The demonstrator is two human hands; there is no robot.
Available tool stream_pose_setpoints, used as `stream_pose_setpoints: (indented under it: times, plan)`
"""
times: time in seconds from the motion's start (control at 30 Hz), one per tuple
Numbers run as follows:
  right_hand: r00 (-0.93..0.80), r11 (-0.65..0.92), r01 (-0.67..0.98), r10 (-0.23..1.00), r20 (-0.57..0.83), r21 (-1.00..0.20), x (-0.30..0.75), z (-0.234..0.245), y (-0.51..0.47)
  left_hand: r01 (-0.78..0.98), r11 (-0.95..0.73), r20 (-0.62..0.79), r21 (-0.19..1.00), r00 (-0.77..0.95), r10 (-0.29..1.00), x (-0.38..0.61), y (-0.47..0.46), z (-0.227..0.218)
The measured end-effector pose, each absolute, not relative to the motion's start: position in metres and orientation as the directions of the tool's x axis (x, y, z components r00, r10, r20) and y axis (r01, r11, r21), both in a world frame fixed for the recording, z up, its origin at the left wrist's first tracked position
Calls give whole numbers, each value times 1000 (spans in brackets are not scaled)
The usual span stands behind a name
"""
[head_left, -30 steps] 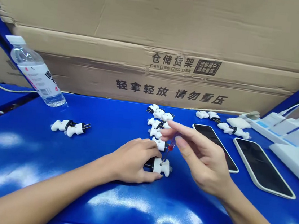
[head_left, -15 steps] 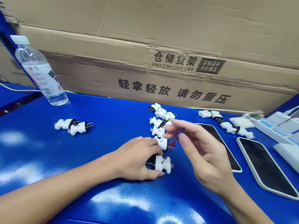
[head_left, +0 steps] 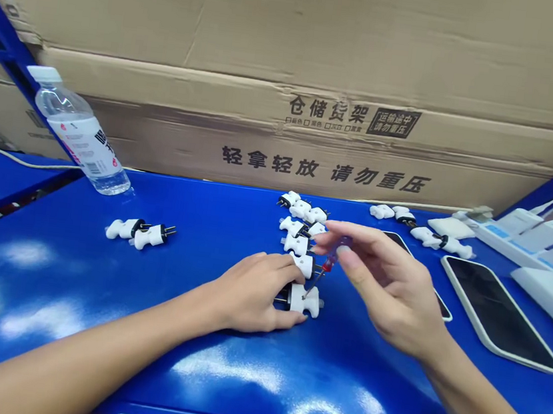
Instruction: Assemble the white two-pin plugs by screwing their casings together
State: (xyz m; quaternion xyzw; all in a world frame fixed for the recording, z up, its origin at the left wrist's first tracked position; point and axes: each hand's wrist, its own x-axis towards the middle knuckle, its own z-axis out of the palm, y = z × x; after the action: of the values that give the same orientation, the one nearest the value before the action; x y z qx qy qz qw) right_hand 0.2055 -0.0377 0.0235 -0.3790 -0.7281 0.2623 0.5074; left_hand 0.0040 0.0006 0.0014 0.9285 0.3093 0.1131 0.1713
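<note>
A white and black electrical plug (head_left: 312,301) lies flat on the blue tabletop, its prongs pointing left. My left hand (head_left: 258,293) grips it, thumb along the near side and fingers at the far side. In my right hand (head_left: 387,294) is a small screwdriver (head_left: 337,253) with a clear purple and red handle, pinched between thumb and fingers. The screwdriver leans to the right, its tip at the hole on top of the plug. Just beyond my left fingers, another plug (head_left: 302,264) rests at the near end of a cluster of similar plugs (head_left: 296,244).
Two more plugs (head_left: 150,236) lie on the left, with a water bottle (head_left: 87,143) behind them. Several plugs (head_left: 425,236) sit at the back right. Two phones (head_left: 500,315) and a white power strip (head_left: 519,240) are on the right. Cardboard boxes (head_left: 257,37) wall off the back.
The screwdriver's handle has tilted farther to the right, while its tip stays at the plug. My left hand keeps its hold. The whole view has shifted slightly.
</note>
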Motion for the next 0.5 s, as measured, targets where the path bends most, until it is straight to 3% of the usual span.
stream_pose_setpoints:
  times: [0.2,0.5]
  plan:
    - [-155,651,348,750,643,-675,210,26,-34,556,-732,91,393,769,633,3,1,0]
    - [-215,561,290,827,519,-775,210,25,-36,537,-743,117,400,774,622,3,1,0]
